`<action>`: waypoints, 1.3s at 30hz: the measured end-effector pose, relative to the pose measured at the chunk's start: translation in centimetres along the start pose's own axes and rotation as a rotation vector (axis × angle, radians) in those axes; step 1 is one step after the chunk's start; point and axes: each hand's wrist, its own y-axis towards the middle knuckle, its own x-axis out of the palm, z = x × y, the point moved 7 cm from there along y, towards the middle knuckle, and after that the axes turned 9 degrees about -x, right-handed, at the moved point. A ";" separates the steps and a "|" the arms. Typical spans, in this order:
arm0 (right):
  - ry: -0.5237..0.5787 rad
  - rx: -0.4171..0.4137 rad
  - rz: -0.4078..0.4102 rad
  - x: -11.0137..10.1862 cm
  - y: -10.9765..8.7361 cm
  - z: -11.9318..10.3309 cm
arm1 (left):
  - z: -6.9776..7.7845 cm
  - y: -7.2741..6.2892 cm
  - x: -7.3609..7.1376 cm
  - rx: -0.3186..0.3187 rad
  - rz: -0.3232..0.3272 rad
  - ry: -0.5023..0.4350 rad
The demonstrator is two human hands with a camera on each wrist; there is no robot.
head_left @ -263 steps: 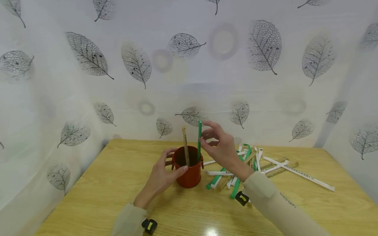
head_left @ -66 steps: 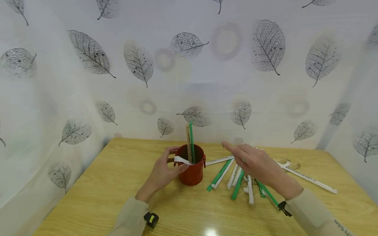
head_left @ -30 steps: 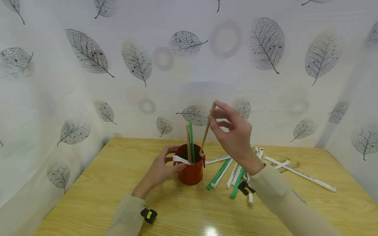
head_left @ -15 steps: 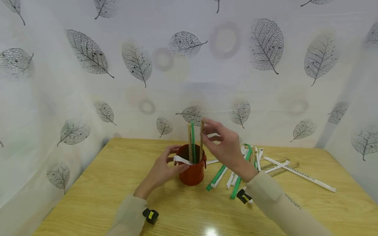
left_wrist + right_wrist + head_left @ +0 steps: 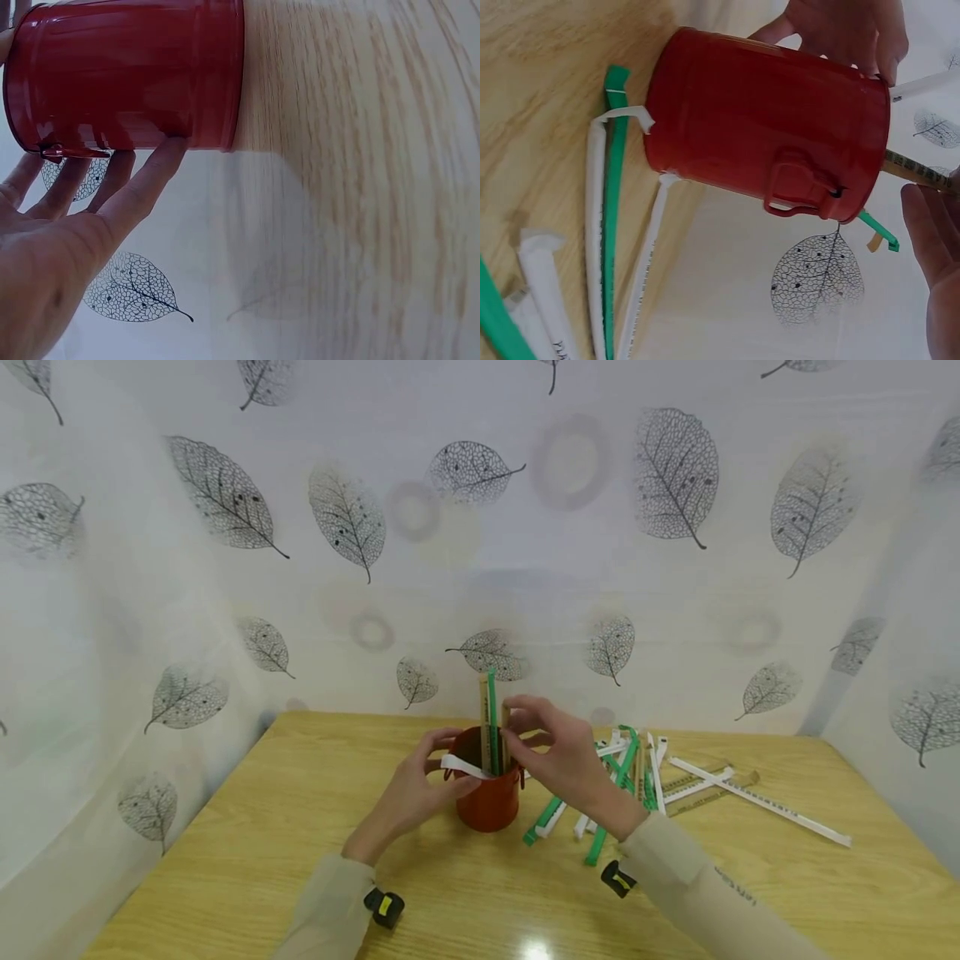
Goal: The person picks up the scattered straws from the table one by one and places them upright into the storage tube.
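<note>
My left hand (image 5: 405, 793) grips the small red bucket (image 5: 487, 808) from the left, thumb at the front and fingers behind; the left wrist view shows fingertips on its wall. Upright in the bucket stand a brown-wrapped straw (image 5: 483, 702) and a green-wrapped straw (image 5: 492, 706). A white-wrapped straw (image 5: 463, 766) slants across the rim by my left thumb. My right hand (image 5: 558, 756) pinches another brown-wrapped straw (image 5: 915, 171), whose lower part is inside the bucket. Their lower ends are hidden by the bucket wall.
A loose pile of white, green and brown wrapped straws (image 5: 622, 768) lies right of the bucket, partly under my right forearm. One long white straw (image 5: 787, 814) reaches out to the right. Behind the wooden table (image 5: 300, 827) hangs a leaf-patterned sheet (image 5: 525, 568).
The green straw pinched earlier now stands in the bucket, and a white one lies at its rim. My right hand brought a brown straw from the pile and lowered it in.
</note>
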 end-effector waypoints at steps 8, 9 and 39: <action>0.014 0.030 -0.050 -0.1 -0.9 0.4 | 0.0 -0.1 0.0 0.008 -0.005 -0.010; 0.008 0.032 -0.046 -0.3 -0.9 0.4 | 0.0 -0.1 0.0 0.007 -0.004 -0.009; -0.300 0.032 -0.860 -3.5 -11.6 1.4 | 0.3 -0.2 0.0 0.043 -0.015 -0.013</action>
